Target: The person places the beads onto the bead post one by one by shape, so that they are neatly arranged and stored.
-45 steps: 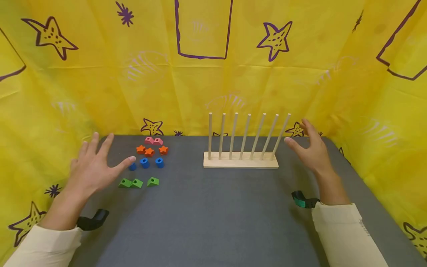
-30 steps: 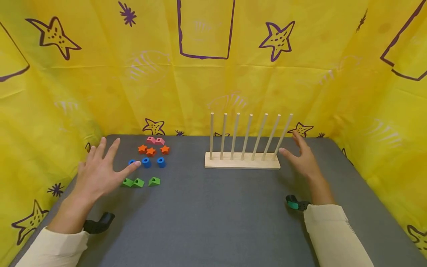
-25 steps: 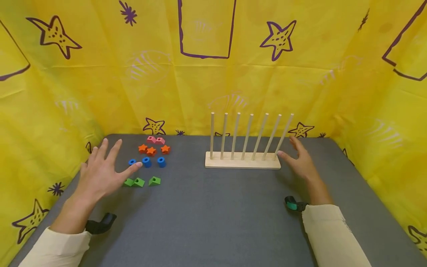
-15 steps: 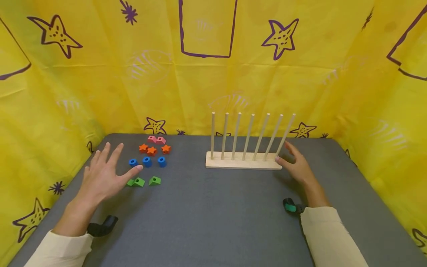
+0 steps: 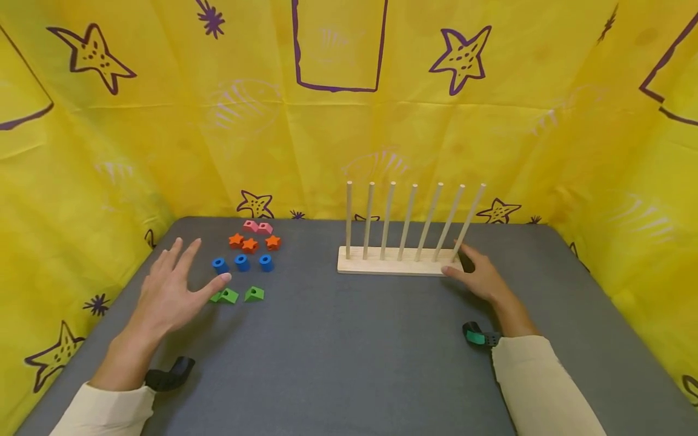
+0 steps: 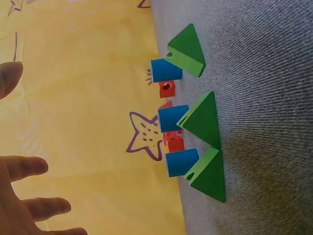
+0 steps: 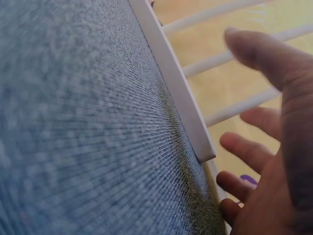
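Observation:
A wooden peg rack (image 5: 398, 264) with several upright dowels stands at the back right of the table. My right hand (image 5: 480, 275) is at its right end, thumb in front of the base and fingers behind; in the right wrist view (image 7: 264, 161) the fingers are spread and a gap shows, so I cannot tell whether it touches. My left hand (image 5: 169, 297) hovers spread and holds nothing, beside the small blocks: green triangular blocks (image 5: 254, 294), blue cylinders (image 5: 242, 262), orange stars (image 5: 249, 245) and pink blocks (image 5: 265, 228). The left thumb partly covers a green block.
A grey cloth (image 5: 327, 351) covers the table. Yellow patterned curtains (image 5: 327, 133) hang close behind and at both sides. A black wrist mount (image 5: 170, 374) sits at the left wrist, another mount (image 5: 480, 335) at the right.
My right hand has moved left and down from beside the rack to its right end. The left hand has shifted slightly down and right, still spread. Rack and blocks stay in place.

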`<state>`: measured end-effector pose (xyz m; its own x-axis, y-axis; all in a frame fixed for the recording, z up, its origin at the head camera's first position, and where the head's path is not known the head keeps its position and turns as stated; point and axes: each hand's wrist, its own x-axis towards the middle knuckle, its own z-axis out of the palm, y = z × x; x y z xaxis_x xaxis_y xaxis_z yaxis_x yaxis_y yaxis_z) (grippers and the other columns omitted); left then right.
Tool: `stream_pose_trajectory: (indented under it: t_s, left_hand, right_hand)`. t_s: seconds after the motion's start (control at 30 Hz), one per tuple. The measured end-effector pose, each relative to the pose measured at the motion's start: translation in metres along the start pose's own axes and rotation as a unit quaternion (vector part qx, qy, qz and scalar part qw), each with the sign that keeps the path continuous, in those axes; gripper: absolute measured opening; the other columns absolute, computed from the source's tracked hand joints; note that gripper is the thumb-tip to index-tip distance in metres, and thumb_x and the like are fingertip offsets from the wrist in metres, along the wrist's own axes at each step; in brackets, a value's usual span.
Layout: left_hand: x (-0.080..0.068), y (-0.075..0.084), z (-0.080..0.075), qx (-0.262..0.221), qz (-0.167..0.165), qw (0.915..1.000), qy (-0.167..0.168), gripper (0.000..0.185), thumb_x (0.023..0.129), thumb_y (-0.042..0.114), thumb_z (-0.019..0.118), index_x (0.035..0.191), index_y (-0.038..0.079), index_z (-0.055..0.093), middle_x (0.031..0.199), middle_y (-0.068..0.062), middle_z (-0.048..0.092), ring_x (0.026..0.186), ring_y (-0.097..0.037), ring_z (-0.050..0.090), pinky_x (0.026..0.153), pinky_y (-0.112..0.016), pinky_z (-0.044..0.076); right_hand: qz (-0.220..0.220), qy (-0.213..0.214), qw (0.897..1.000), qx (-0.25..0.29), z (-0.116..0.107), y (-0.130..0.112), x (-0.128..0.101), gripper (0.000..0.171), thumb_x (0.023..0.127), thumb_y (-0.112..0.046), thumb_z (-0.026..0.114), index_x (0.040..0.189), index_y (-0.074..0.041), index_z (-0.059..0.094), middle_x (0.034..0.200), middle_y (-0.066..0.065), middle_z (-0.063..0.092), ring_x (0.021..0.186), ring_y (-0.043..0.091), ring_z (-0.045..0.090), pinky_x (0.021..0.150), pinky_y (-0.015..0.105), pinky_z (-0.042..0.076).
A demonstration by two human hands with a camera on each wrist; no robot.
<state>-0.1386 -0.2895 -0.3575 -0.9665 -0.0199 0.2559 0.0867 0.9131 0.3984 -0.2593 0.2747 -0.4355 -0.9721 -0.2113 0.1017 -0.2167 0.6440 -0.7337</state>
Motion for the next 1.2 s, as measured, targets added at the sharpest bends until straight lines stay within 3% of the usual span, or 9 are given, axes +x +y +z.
stream_pose_trajectory:
  t_s: [0.17, 0.47, 0.73, 0.8, 0.87, 1.0, 1.1, 1.2]
  left_hand:
    - [-0.002, -0.002, 0.004, -0.026, 0.011, 0.9996, 0.002, 0.087, 0.089, 0.051, 0.062, 0.154, 0.009, 0.020, 0.156, -0.025, 0.009, 0.136, -0.054, 0.009, 0.091, -0.080, 0.012]
    - [-0.005, -0.018, 0.015, -0.102, 0.009, 0.9945, -0.021, 0.078, 0.094, 0.041, 0.060, 0.154, 0.008, 0.022, 0.154, -0.026, 0.017, 0.134, -0.056, 0.015, 0.096, -0.077, 0.009]
    - [-0.007, -0.028, 0.027, -0.134, -0.025, 0.9905, -0.023, 0.071, 0.095, 0.040, 0.060, 0.151, 0.010, 0.030, 0.147, -0.029, 0.032, 0.126, -0.056, 0.031, 0.091, -0.074, 0.026]
    - [-0.008, -0.032, 0.029, -0.153, -0.027, 0.9878, -0.013, 0.066, 0.095, 0.037, 0.061, 0.149, 0.008, 0.035, 0.143, -0.028, 0.038, 0.121, -0.055, 0.039, 0.091, -0.066, 0.035]
    - [-0.009, -0.038, 0.033, -0.178, -0.027, 0.9836, -0.007, 0.061, 0.096, 0.034, 0.060, 0.146, 0.005, 0.039, 0.139, -0.027, 0.045, 0.117, -0.051, 0.046, 0.091, -0.045, 0.045]
    - [-0.010, -0.052, 0.041, -0.213, -0.027, 0.9768, -0.003, 0.053, 0.097, 0.029, 0.059, 0.141, 0.002, 0.046, 0.131, -0.023, 0.054, 0.111, -0.009, 0.056, 0.078, -0.009, 0.039]
    - [-0.013, -0.059, 0.044, -0.222, -0.022, 0.9747, -0.007, 0.048, 0.098, 0.025, 0.059, 0.138, -0.001, 0.049, 0.127, -0.024, 0.057, 0.098, 0.012, 0.049, 0.078, -0.007, 0.038]
    - [-0.014, -0.064, 0.046, -0.228, -0.009, 0.9736, -0.015, 0.044, 0.097, 0.017, 0.061, 0.135, -0.003, 0.052, 0.124, -0.025, 0.058, 0.099, 0.007, 0.053, 0.078, -0.009, 0.039]
  right_hand:
    - [-0.021, 0.000, 1.000, -0.023, 0.003, 0.004, 0.001, 0.076, 0.088, -0.034, 0.070, 0.147, -0.001, 0.036, 0.146, 0.029, 0.034, 0.134, 0.048, 0.026, 0.105, 0.065, 0.017]
    - [-0.063, 0.013, 0.996, -0.056, 0.007, 0.007, 0.003, 0.067, 0.087, -0.025, 0.074, 0.141, 0.003, 0.044, 0.137, 0.030, 0.045, 0.128, 0.048, 0.037, 0.104, 0.062, 0.024]
    - [-0.039, 0.016, 0.995, -0.088, 0.008, 0.007, -0.001, 0.064, 0.088, -0.027, 0.072, 0.139, 0.003, 0.047, 0.138, 0.029, 0.044, 0.126, 0.052, 0.032, 0.101, 0.067, 0.020]
    - [-0.043, 0.019, 0.995, -0.090, 0.009, 0.008, -0.001, 0.062, 0.088, -0.026, 0.072, 0.138, 0.003, 0.048, 0.139, 0.028, 0.044, 0.126, 0.052, 0.033, 0.101, 0.067, 0.021]
    - [-0.049, 0.020, 0.995, -0.087, 0.009, 0.009, -0.001, 0.063, 0.088, -0.025, 0.072, 0.138, 0.004, 0.048, 0.139, 0.027, 0.044, 0.127, 0.051, 0.033, 0.100, 0.067, 0.022]
    - [-0.044, 0.018, 0.995, -0.090, 0.009, 0.009, -0.001, 0.065, 0.089, -0.029, 0.071, 0.139, 0.004, 0.046, 0.140, 0.027, 0.044, 0.127, 0.051, 0.033, 0.100, 0.067, 0.022]
    - [-0.040, 0.015, 0.995, -0.094, 0.008, 0.008, -0.001, 0.066, 0.089, -0.031, 0.071, 0.139, 0.004, 0.046, 0.139, 0.028, 0.044, 0.125, 0.051, 0.033, 0.099, 0.068, 0.021]
    - [-0.047, 0.016, 0.995, -0.092, 0.009, 0.008, -0.001, 0.065, 0.089, -0.030, 0.071, 0.138, 0.004, 0.047, 0.138, 0.028, 0.045, 0.125, 0.051, 0.034, 0.099, 0.067, 0.022]
